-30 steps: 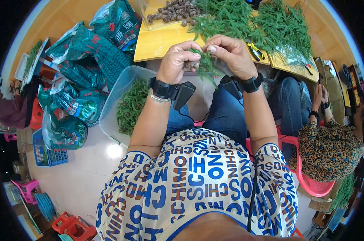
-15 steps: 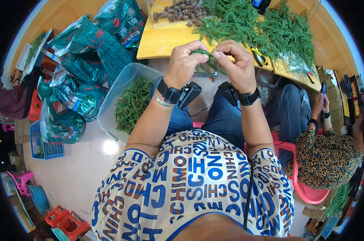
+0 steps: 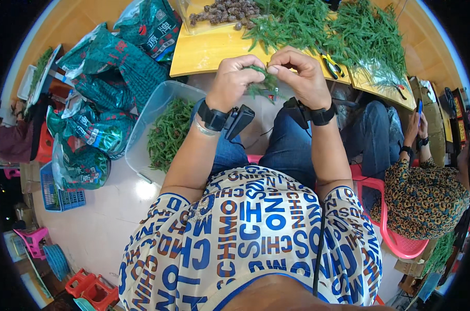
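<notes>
Holding green sprig (image 3: 267,83) just past 12 o'clock: left hand (image 3: 231,84) curled round it, right hand (image 3: 301,78) pinching its end, thumb against forefinger (tip detail too small). Clear tub (image 3: 146,120) at 10 o'clock.

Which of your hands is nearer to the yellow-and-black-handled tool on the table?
Right. The right hand is just left of the tool; the left hand, with the green sprig in its grip, is farther left.
</notes>
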Demonstrator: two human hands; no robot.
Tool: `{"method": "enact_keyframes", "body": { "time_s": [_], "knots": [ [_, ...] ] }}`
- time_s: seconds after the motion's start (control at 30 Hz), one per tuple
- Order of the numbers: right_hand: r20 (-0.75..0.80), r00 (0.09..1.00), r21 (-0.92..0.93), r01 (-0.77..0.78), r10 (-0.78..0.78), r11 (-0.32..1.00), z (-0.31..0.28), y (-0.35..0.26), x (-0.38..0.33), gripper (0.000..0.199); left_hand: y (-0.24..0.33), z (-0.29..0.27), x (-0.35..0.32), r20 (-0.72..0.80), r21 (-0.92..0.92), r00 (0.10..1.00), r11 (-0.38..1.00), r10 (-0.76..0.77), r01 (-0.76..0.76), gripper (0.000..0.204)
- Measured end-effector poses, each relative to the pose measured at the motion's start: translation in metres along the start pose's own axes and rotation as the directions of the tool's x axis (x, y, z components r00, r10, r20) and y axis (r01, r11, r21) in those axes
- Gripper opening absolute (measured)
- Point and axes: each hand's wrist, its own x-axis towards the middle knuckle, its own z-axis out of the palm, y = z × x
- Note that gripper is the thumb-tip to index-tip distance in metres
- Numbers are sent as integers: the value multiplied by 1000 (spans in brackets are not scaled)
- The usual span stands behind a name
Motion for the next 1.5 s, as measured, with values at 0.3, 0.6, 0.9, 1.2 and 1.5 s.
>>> {"method": "enact_keyframes", "body": {
  "time_s": [0.3, 0.6, 0.9, 1.2, 1.5],
  "knots": [
    [200, 979, 392, -114, 36, 913, -7, 5, -4, 10, -3, 0, -2, 324, -518, 931, 792, -169, 324, 14],
    [190, 982, 411, -68, -13, 909, -5, 18, -5, 9, 1, 0, 2, 255, -353, 948, 895, -189, 273, 12],
    [97, 985, 353, -166, 141, 921, -6, 38, 0, 7, 2, 7, 3, -35, 256, 991, 959, 133, -119, 15],
    [-435, 899, -833, -376, -60, 405, -131, 142, -33, 33, 4, -1, 5, -102, 133, 994, 990, -38, 51, 16],
    [-383, 888, -903, -417, 255, 98, -153, 190, -21, 44, 1, -2, 4, -43, 66, 997, 995, -67, 70, 14]
  ]
}}
